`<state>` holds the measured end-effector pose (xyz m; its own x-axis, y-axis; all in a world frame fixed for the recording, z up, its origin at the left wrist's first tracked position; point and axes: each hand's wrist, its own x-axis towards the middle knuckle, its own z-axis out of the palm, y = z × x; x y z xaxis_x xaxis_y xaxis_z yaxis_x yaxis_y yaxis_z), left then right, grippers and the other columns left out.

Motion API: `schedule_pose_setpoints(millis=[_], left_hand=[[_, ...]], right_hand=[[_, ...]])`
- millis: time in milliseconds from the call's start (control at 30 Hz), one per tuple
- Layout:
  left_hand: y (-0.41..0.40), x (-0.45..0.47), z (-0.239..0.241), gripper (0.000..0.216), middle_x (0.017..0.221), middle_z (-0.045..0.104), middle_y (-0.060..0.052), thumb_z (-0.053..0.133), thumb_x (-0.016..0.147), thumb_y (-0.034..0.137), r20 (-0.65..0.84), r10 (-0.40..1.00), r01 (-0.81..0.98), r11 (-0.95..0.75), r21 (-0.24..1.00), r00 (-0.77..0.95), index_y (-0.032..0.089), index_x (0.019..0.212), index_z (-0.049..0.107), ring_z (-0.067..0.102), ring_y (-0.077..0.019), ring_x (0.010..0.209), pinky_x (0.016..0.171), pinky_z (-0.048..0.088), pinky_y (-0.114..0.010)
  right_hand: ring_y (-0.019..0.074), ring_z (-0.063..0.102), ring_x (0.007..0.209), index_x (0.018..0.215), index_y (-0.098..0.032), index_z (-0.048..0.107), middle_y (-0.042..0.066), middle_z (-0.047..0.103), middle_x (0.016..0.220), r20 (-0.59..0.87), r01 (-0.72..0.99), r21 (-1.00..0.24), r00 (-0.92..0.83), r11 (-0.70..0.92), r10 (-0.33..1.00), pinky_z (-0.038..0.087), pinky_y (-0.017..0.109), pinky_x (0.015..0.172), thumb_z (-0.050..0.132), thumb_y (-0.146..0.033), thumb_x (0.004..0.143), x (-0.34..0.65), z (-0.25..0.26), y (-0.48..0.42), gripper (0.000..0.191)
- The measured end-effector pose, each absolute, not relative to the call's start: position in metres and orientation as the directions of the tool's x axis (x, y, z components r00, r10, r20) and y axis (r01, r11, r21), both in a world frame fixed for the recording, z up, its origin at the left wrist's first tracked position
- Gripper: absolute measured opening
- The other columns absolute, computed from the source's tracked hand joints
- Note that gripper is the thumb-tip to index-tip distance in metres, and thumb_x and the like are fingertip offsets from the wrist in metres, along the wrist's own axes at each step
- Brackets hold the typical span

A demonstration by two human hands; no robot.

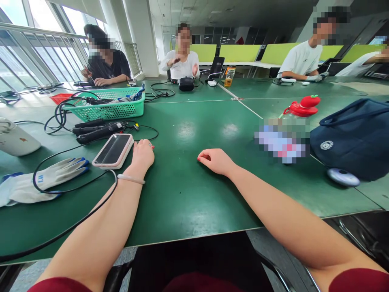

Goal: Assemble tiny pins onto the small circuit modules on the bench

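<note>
My left hand (143, 155) rests on the green table with its fingers curled in, and I see nothing in it. Just left of it lies a phone (113, 150) in a pale pink case, dark screen up. A light bangle (131, 179) circles my left wrist. My right hand (216, 161) lies on the table farther right, loosely closed, thumb and forefinger together and nothing visible between them. A white work glove with blue fingertips (51, 178) lies beyond the phone to the left. A black cable (75, 227) loops past my left forearm.
Behind the phone are a black tool-like object (101, 130) and a green basket (112, 103) of cables and gloves. A white container (16, 138) stands far left. On the right are a red-capped bottle (300, 109), a navy bag (352, 138) and a rounded device (343, 177). Several people sit around.
</note>
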<state>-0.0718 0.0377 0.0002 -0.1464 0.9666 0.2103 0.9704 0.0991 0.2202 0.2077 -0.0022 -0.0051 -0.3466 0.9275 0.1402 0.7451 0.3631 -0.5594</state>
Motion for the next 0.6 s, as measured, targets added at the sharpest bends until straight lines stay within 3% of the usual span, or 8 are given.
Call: schedule_pose_setpoints(millis=[100,200,300,400,500,600], left_hand=[[0.037,-0.068,-0.003,0.028,0.119,0.057,-0.025,0.037,0.090,0.022,0.137,0.981,0.958,0.095,0.269,-0.136,0.010,0.108,0.055,0.046,-0.0352,0.123,0.099,0.037,-0.048],[0.029,-0.050,-0.001,0.023,0.114,0.061,-0.020,0.038,0.090,0.023,0.083,0.996,0.952,-0.002,0.305,-0.025,0.015,0.102,0.056,0.053,-0.0293,0.116,0.098,0.040,-0.042],[0.010,-0.022,0.004,0.018,0.126,0.058,-0.014,0.037,0.092,0.023,0.067,0.953,0.846,-0.294,0.444,0.296,0.019,0.093,0.054,0.050,-0.0235,0.125,0.103,0.038,-0.038],[-0.010,0.000,0.009,0.017,0.130,0.058,-0.011,0.035,0.093,0.029,0.098,0.877,0.671,-0.427,0.607,0.470,0.023,0.091,0.051,0.045,-0.0219,0.131,0.103,0.039,-0.036],[-0.019,0.007,0.012,0.017,0.126,0.061,-0.010,0.034,0.094,0.029,0.123,0.859,0.613,-0.447,0.652,0.497,0.023,0.086,0.047,0.041,-0.0219,0.135,0.100,0.040,-0.035],[-0.019,0.004,0.012,0.017,0.122,0.063,-0.009,0.035,0.094,0.032,0.090,0.874,0.606,-0.402,0.687,0.478,0.023,0.086,0.047,0.049,-0.0225,0.127,0.096,0.043,-0.035]], right_hand=[[0.0127,0.053,0.064,0.084,-0.021,0.069,0.001,0.064,0.072,0.137,0.744,-0.547,-0.372,0.384,0.918,0.036,0.025,0.059,0.055,-0.032,0.087,0.208,-0.006,-0.001,0.019],[0.0122,0.053,0.063,0.085,-0.021,0.069,0.000,0.064,0.071,0.129,0.747,-0.540,-0.381,0.387,0.915,0.035,0.025,0.059,0.055,-0.032,0.087,0.208,-0.007,0.000,0.018],[0.0117,0.052,0.063,0.086,-0.022,0.070,-0.001,0.063,0.069,0.106,0.750,-0.533,-0.400,0.392,0.910,0.034,0.024,0.059,0.059,-0.035,0.085,0.207,-0.005,0.001,0.017],[0.0113,0.052,0.063,0.091,-0.022,0.070,-0.002,0.062,0.071,0.083,0.754,-0.530,-0.411,0.389,0.908,0.034,0.024,0.059,0.067,-0.038,0.080,0.207,-0.004,0.002,0.019],[0.0110,0.052,0.063,0.096,-0.022,0.070,-0.003,0.061,0.070,0.073,0.754,-0.527,-0.419,0.392,0.905,0.034,0.024,0.060,0.071,-0.036,0.078,0.205,-0.004,0.002,0.022],[0.0117,0.052,0.066,0.096,-0.022,0.071,-0.002,0.060,0.072,0.093,0.748,-0.515,-0.437,0.418,0.895,0.034,0.024,0.061,0.071,-0.032,0.079,0.204,-0.006,0.003,0.020]])
